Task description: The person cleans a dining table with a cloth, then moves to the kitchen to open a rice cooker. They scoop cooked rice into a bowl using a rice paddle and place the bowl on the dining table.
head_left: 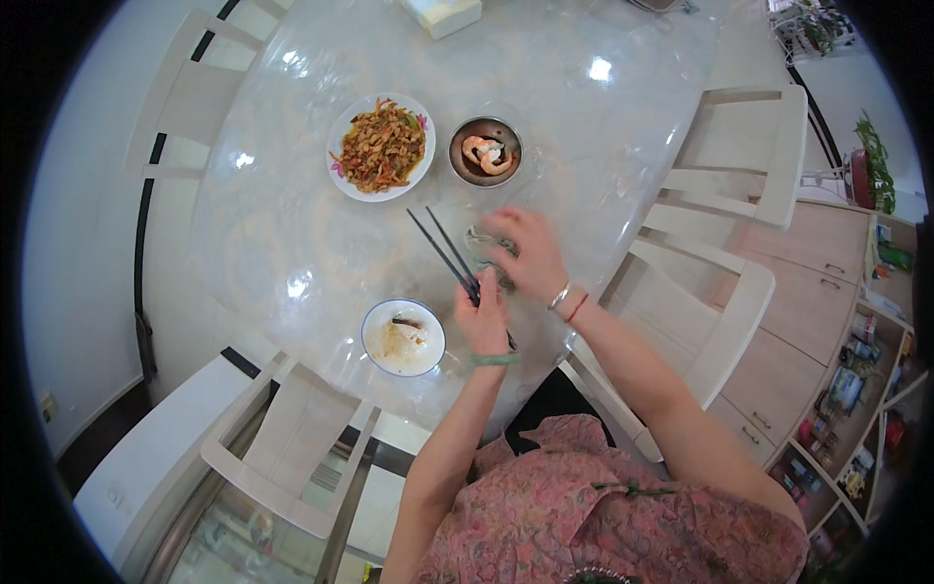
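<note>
My left hand is closed around a pair of dark chopsticks, their tips pointing up and to the left over the table. Just beyond it, my right hand, blurred by motion, is over a crumpled grey-green cloth; whether its fingers grip the cloth cannot be made out. To the left of my left hand sits a white bowl with a blue rim, holding food residue and a small brown scrap. Farther off are a plate of stir-fried shredded food and a metal bowl with shrimp.
A shiny pale covering lies over the table. A white box stands at its far edge. Pale chairs line the right side, and another chair is at the near left. Shelves with packages are at the far right.
</note>
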{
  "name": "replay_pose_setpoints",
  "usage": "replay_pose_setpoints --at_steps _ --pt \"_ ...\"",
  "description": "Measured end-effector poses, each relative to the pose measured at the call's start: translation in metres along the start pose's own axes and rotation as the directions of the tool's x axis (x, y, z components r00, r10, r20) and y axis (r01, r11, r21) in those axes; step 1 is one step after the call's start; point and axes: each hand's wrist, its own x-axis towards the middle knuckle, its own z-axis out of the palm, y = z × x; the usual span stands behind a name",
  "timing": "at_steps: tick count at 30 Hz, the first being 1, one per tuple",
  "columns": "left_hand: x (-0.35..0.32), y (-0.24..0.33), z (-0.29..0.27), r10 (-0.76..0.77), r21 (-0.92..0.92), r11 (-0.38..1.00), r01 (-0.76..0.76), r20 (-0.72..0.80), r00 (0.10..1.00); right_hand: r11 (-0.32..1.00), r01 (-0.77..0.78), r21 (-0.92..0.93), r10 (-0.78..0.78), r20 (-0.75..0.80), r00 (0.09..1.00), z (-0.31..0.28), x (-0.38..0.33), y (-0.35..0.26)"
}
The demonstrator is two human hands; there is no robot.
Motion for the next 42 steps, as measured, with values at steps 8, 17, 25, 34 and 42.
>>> replay_pose_setpoints --at_steps 8,17,25,34,42 --pt "0.012 -0.008 0.007 0.102 0.07 0.992 -0.102 0.003 0.995 0.977 0.19 -0.096 -0.185 0.053 0.981 0.0 -0.009 0.027" --pt "0.023 -0.015 0.02 0.037 0.029 0.999 -0.038 0.029 0.999 0.955 0.051 -0.291 -0.17 -0.4 0.9 -0.113 0.125 0.114" --pt "0.024 -0.01 0.031 0.01 0.016 1.0 -0.011 0.103 0.995 0.821 -0.161 -0.547 -0.091 -0.406 0.909 -0.107 0.201 0.167" --pt "0.012 -0.008 0.024 -0.02 0.038 0.999 0.017 0.096 0.995 0.872 0.068 -0.485 -0.201 -0.229 0.952 -0.063 0.125 0.125" --pt "-0.017 0.015 -0.003 -0.009 -0.015 1.0 0.011 0.108 0.994 0.888 0.071 -0.454 -0.158 -0.155 0.975 -0.009 0.02 0.06"
